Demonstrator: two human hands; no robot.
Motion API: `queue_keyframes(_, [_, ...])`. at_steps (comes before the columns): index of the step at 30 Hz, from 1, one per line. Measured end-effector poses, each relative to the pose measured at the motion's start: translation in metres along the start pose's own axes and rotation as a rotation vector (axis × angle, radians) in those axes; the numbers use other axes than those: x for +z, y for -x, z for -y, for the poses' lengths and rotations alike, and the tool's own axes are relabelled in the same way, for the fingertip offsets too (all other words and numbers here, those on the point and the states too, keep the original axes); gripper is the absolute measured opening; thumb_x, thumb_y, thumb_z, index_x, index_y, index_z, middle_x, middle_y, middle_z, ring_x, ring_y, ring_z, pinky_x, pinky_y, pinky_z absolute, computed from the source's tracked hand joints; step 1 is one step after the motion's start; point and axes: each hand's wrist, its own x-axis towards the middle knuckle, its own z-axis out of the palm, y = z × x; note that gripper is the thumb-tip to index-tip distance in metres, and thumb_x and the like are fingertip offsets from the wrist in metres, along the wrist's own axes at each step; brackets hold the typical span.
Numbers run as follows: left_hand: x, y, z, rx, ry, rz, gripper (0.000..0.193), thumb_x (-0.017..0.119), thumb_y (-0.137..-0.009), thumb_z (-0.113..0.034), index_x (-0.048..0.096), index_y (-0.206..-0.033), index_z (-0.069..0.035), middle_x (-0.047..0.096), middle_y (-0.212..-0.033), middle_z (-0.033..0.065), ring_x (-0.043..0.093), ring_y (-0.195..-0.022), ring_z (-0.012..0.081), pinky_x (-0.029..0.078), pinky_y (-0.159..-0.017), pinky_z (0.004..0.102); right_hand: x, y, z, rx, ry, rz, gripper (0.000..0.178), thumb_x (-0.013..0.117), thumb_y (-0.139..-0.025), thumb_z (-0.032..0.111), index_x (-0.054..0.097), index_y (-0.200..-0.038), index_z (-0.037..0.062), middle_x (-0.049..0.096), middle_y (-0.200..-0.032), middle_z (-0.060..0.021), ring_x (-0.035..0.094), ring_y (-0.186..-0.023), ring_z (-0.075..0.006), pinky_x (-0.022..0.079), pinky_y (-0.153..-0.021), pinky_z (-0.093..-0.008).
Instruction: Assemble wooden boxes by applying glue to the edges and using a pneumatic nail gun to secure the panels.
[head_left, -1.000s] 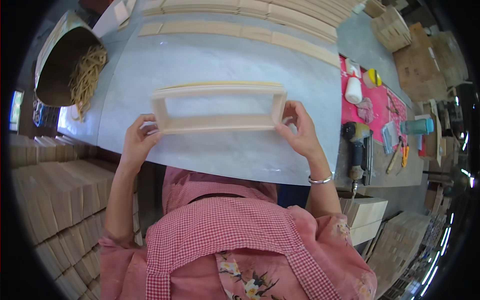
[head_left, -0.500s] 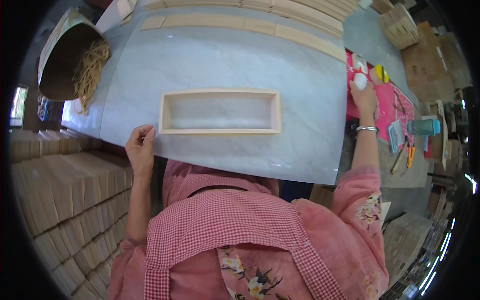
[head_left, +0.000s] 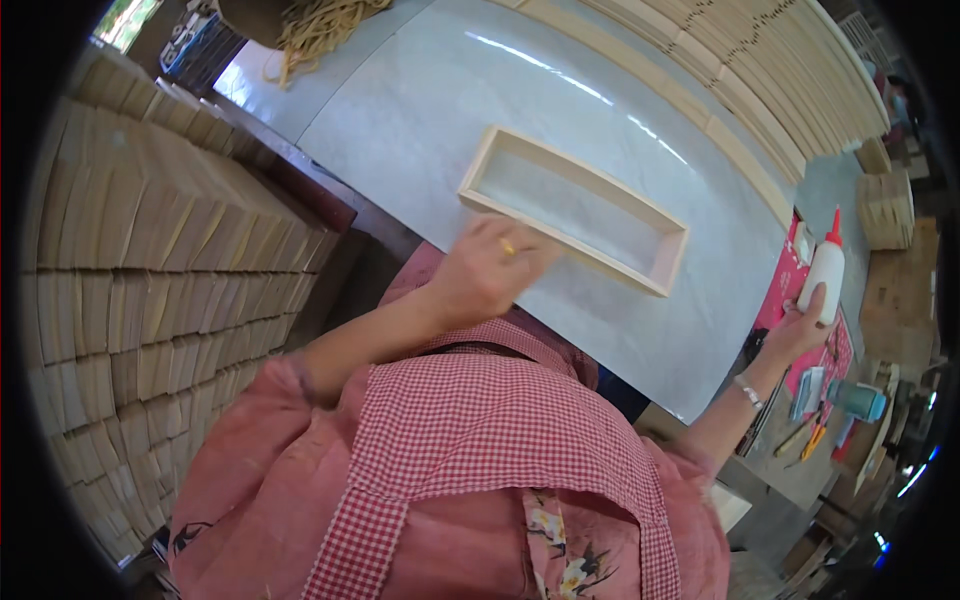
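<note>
A white squeeze bottle (head_left: pixel 823 284) with a red pointed nozzle is in my right hand (head_left: pixel 799 327). It stands nearly upright, nozzle up, over the right side of the table. The fingers wrap round its lower part. A shallow rectangular wooden frame (head_left: pixel 573 237) lies slantwise on the grey tabletop (head_left: pixel 400 130). My left hand (head_left: pixel 495 268), wearing a ring, is just in front of the frame's near long side. Motion smears its bent fingers, and I cannot tell whether they touch the wood or hold anything.
Stacked wooden pieces (head_left: pixel 150 240) rise on the left. Long wooden strips (head_left: pixel 700 45) lie along the table's far side, and a bundle of tan strips (head_left: pixel 320 35) sits at the far left. On the right are a teal container (head_left: pixel 856 400), an orange-handled tool (head_left: pixel 813 443) and pink cloth (head_left: pixel 779 300).
My right hand has lifted the squeeze bottle off the pink cloth. My left hand has moved right to the frame's near side. The whole view has turned, so the table appears slanted.
</note>
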Motion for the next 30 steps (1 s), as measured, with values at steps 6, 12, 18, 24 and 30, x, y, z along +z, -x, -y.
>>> queue_keyframes(6, [0.046,0.0,0.0,0.213,-0.108,-0.097,0.032,0.068,-0.09,-0.018,0.069,-0.12,-0.009,0.059,-0.14,0.0108,0.055,-0.13,0.0277,0.037,-0.115,0.052,0.07,0.142,0.028,0.159,-0.035,0.363,0.053,0.075,-0.087,0.022,0.052,-0.13,0.0024,0.063,-0.102,-0.0145,0.058,-0.067,-0.016,0.044,-0.048,-0.0228])
queue_keyframes(12, [0.054,0.016,0.002,0.164,-0.045,-0.154,0.027,0.063,-0.092,-0.019,0.068,-0.116,-0.008,0.058,-0.139,0.0134,0.054,-0.13,0.0307,0.035,-0.119,0.057,0.11,0.221,0.045,0.062,0.107,0.821,0.056,0.074,-0.082,0.016,0.05,-0.132,0.0047,0.06,-0.115,-0.0133,0.061,-0.094,-0.0229,0.054,-0.076,-0.0332])
queue_keyframes(18, [0.057,0.025,0.006,0.153,-0.014,-0.148,0.023,0.064,-0.091,-0.018,0.069,-0.111,-0.009,0.059,-0.138,0.014,0.054,-0.132,0.0317,0.034,-0.119,0.0578,0.138,0.237,0.056,0.019,0.094,0.957,0.06,0.079,-0.081,0.014,0.049,-0.131,0.0043,0.06,-0.119,-0.0137,0.06,-0.106,-0.0268,0.053,-0.088,-0.0376])
queue_keyframes(24, [0.059,0.026,0.008,0.148,0.021,-0.117,0.017,0.064,-0.09,-0.016,0.07,-0.103,-0.008,0.058,-0.142,0.0148,0.05,-0.138,0.0324,0.033,-0.12,0.0578,0.147,0.24,0.057,0.057,0.127,0.976,0.055,0.08,-0.083,0.013,0.05,-0.129,0.0046,0.06,-0.117,-0.0142,0.061,-0.102,-0.0264,0.054,-0.084,-0.0358])
queue_keyframes(30, [0.053,0.02,0.008,0.164,0.003,-0.136,0.017,0.064,-0.09,-0.016,0.071,-0.102,-0.007,0.055,-0.147,0.0158,0.047,-0.143,0.0321,0.031,-0.121,0.0562,0.158,0.238,0.061,0.095,0.144,0.929,0.05,0.079,-0.086,0.014,0.051,-0.126,0.0047,0.061,-0.114,-0.0144,0.062,-0.097,-0.0252,0.054,-0.081,-0.0345])
